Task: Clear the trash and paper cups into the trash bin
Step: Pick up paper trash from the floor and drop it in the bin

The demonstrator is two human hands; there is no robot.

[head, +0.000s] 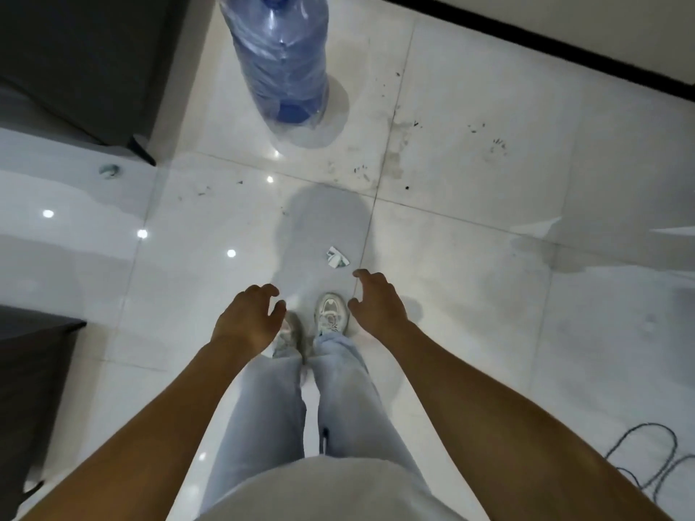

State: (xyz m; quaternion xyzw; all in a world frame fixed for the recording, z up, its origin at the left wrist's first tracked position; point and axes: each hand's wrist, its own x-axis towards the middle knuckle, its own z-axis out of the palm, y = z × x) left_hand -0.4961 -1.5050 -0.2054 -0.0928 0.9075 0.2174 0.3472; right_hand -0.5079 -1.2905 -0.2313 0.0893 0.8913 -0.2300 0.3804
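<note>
A small crumpled scrap of white and green paper lies on the glossy white tile floor, just ahead of my shoes. My right hand hangs a little below and right of the scrap, fingers apart and curled, holding nothing. My left hand is further left at about the same height, also empty with fingers spread. Neither hand touches the scrap. No trash bin or paper cups are in view.
A large blue water jug wrapped in plastic stands ahead. Dark furniture fills the upper left, another dark piece sits at lower left. A dark cable loops on the floor at lower right. A wall baseboard runs across the top right.
</note>
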